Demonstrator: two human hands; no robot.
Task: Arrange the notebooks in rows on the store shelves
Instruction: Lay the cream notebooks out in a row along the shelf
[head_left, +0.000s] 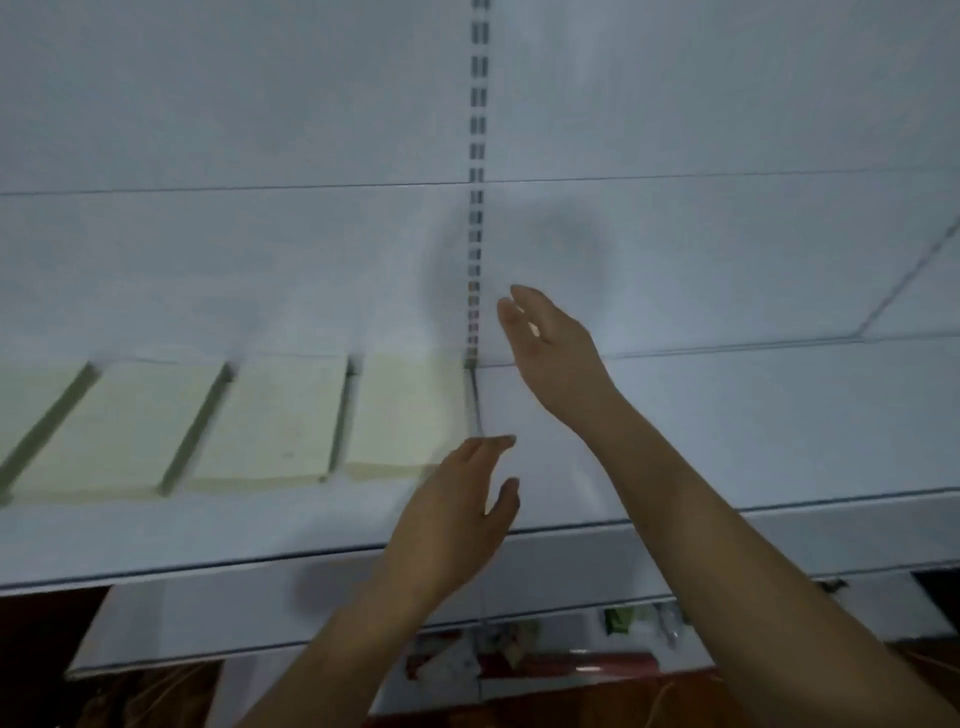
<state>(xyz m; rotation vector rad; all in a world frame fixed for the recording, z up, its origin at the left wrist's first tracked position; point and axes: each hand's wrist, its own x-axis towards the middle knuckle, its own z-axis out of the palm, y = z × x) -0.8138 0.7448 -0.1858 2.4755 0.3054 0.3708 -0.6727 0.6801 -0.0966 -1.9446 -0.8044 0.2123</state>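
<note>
While both my hands hang empty over the shelf (727, 415), I see the notebooks (270, 421) lying flat in a row left of the slotted upright (477, 156). My left hand (457, 514) spreads loose just beside the nearest notebook; my right hand (556, 353), fingers straight, reaches right of that upright.

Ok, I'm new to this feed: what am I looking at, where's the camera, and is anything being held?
One picture, from a camera worn on a person's head, looking forward and down. There is no machine, only two bare hands. The left hand and right hand both reach toward a white store shelf with relaxed fingers, holding nothing. Pale notebooks lie flat in a row on the left part of the shelf. A slotted upright splits the back wall. Below, blurred coloured goods sit on a lower level.
</note>
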